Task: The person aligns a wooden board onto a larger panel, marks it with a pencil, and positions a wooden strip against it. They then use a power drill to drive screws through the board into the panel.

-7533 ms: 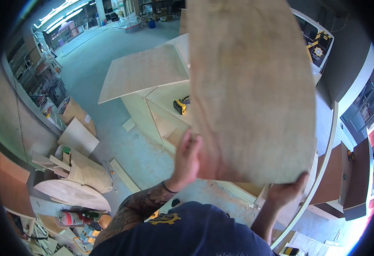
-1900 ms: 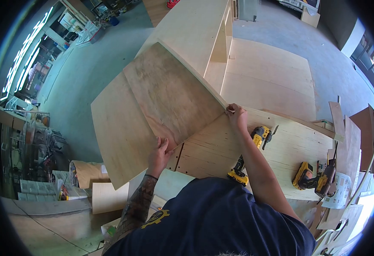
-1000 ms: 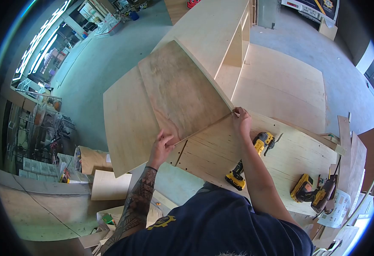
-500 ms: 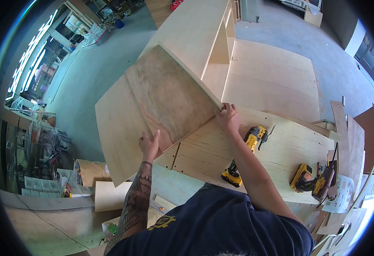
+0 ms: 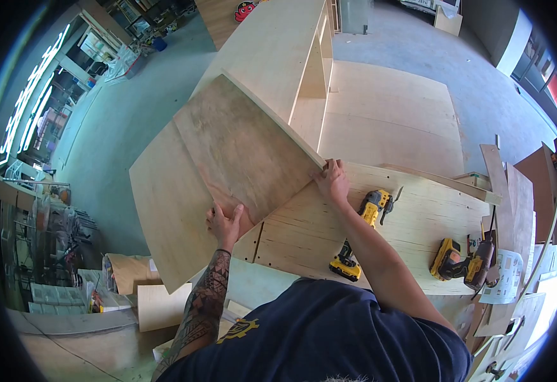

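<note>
A brown plywood panel [image 5: 246, 146] with a raised strip [image 5: 272, 118] along its far edge lies slanted over a paler board [image 5: 170, 210]. My left hand [image 5: 225, 224] grips the panel's near left edge, the thumb on top. At the panel's right corner, my right hand [image 5: 334, 181] has its fingers closed around the end of the strip. Both overlap the left part of a plywood worktop [image 5: 291, 235]. To the right of my right hand lies a yellow and black power tool [image 5: 372, 207], partly covered by my forearm.
A second yellow drill [image 5: 447, 260] rests on the worktop's right end, beside a dark tool [image 5: 480, 266]. Beyond stands a long plywood cabinet [image 5: 265, 48], with a large board [image 5: 393, 114] to its right. Offcuts [image 5: 520, 204] lean at the far right.
My left hand has shifted slightly along the panel's near edge, its thumb now lower across the surface. My right hand still holds the corner. The whole view has moved a little.
</note>
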A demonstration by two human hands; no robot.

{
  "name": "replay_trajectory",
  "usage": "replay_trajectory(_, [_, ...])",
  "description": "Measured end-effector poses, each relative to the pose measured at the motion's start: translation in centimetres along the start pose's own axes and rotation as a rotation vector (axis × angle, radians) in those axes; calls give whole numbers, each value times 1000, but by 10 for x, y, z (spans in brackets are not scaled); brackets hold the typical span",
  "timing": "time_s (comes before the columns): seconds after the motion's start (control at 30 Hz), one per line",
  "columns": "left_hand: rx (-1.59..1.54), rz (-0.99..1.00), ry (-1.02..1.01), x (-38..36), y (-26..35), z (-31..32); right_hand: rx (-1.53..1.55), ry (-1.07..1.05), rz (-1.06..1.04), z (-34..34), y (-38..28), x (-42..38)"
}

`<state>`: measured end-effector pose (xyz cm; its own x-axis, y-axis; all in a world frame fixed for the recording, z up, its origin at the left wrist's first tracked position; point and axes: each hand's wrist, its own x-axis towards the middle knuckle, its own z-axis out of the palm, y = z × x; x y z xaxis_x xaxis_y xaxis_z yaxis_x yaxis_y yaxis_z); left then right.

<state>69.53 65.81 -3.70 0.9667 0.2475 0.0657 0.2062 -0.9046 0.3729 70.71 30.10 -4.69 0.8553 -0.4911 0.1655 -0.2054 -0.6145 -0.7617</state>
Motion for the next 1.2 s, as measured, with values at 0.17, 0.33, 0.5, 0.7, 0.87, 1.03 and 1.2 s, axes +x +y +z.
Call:
replay_trajectory(0.17, [-16, -14, -53, 0, 9, -11, 1, -26, 3, -3, 3, 3])
replay_trajectory(0.33, [-300, 160, -137, -1, -28, -33, 53, -39, -65, -5, 6, -3])
replay_trajectory(0.5, [-160, 535, -215, -33, -68, -44, 25, -166, -149, -13, 0, -19])
replay_trajectory(0.7, [-265, 487, -232, -37, -65, -47, -32, -222, -211, -13, 3, -8])
replay_trajectory(0.87, [-254, 465, -271, -35, -63, -47, -126, -289, -231, -17, 0, 0])
replay_trajectory(1.03, [-221, 393, -39, -84, -40, -69, -204, -296, -183, -17, 6, 3])
replay_trajectory(1.2, [-329, 322, -167, -249, -98, -23, -19, -348, 39, -56, -25, -26])
